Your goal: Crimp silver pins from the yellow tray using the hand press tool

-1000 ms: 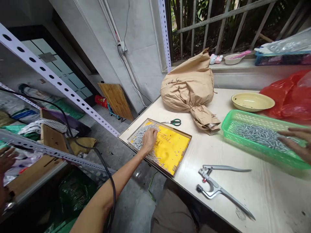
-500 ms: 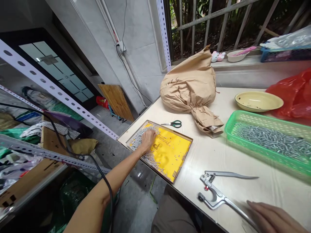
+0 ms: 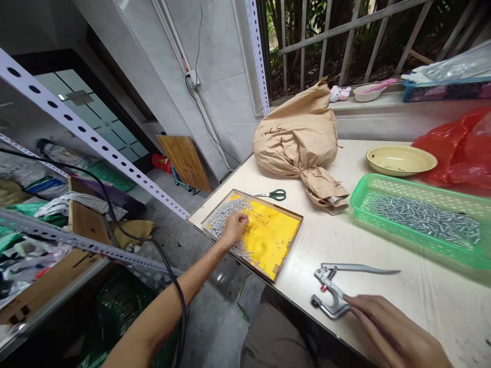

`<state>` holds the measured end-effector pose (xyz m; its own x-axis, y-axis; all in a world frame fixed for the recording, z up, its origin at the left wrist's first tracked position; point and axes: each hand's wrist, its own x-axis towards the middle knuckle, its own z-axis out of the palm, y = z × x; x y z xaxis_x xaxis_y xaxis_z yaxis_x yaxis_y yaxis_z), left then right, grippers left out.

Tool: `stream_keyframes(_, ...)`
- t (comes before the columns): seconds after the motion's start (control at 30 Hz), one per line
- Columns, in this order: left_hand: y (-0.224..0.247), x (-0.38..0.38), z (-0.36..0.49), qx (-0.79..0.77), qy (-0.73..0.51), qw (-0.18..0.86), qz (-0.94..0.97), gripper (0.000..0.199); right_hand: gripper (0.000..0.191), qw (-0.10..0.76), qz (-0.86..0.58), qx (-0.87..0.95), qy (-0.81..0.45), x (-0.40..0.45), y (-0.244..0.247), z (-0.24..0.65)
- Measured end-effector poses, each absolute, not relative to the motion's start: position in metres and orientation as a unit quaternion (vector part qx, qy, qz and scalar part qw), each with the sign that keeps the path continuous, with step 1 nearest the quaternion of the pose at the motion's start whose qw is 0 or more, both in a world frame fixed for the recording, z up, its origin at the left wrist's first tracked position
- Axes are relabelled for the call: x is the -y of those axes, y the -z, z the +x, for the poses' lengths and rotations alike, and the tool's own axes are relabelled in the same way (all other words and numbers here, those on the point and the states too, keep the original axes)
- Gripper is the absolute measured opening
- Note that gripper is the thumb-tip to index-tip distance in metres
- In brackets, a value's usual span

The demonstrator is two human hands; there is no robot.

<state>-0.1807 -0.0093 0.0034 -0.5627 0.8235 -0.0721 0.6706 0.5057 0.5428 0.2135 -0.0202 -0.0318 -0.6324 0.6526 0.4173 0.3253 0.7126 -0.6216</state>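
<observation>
Over the shallow tray (image 3: 288, 255) lined with yellow printed material, my left hand (image 3: 235, 227) is closed with its fingers pressed together. Whatever it may hold is hidden. Small silvery metal pieces (image 3: 230, 209) lie heaped around it, thickest at the tray's far left. My right hand (image 3: 395, 332) is closed around the lower handle of silver hand press pliers (image 3: 333, 299), close behind their curved jaw. The upper handle stands apart from the lower one, with a spring between them. The pliers rest on the table.
Green-handled scissors (image 3: 276, 194) lie behind the tray. A tied brown paper bag (image 3: 295, 138) stands farther back. To the right are a green basket (image 3: 358, 204) of metal pieces, a yellow bowl (image 3: 401, 159) and a red plastic bag (image 3: 456, 148). A black cable (image 3: 153, 241) crosses near my left arm.
My right hand has moved left and forward and taken hold of the pliers' lower handle. My left hand has shifted slightly toward me within the tray, still closed.
</observation>
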Motion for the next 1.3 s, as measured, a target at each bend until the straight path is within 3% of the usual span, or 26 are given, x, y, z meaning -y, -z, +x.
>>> stream_keyframes(0.17, 0.005, 0.041, -0.146, -0.825, -0.337, 0.265, 0.369, 0.019, 0.023, 0.313, -0.271, 0.827, -0.379, 0.020, -0.012, 0.115)
stream_keyframes(0.27, 0.005, 0.054, -0.129, -0.761, -0.453, 0.336, 0.320, 0.016, 0.024, 0.311, -0.267, 0.811, -0.418, 0.016, -0.012, 0.059)
stream_keyframes(0.37, 0.003, 0.063, -0.119, -0.717, -0.503, 0.340, 0.342, 0.018, 0.027, 0.320, -0.286, 0.794, -0.431, 0.013, -0.003, 0.020)
stream_keyframes(0.77, 0.004, 0.080, -0.121, -0.744, -0.457, 0.267, 0.408, 0.018, 0.023, 0.331, -0.364, 0.722, -0.487, 0.014, 0.006, -0.009)
stream_keyframes(0.9, 0.001, 0.076, -0.126, -0.733, -0.432, 0.317, 0.420, 0.014, 0.019, 0.324, -0.386, 0.721, -0.475, 0.014, 0.011, -0.010)
stream_keyframes(1.0, 0.001, 0.071, -0.131, -0.699, -0.444, 0.412, 0.379, 0.017, 0.017, 0.333, -0.401, 0.711, -0.473, 0.014, 0.017, -0.011)
stream_keyframes(1.17, -0.001, 0.061, -0.141, -0.662, -0.446, 0.536, 0.276, 0.037, 0.013, 0.360, -0.417, 0.684, -0.479, 0.011, 0.028, -0.014)
stream_keyframes(1.3, -0.005, 0.052, -0.146, -0.658, -0.471, 0.543, 0.224, 0.047, 0.011, 0.406, -0.392, 0.706, -0.429, 0.013, 0.036, -0.014)
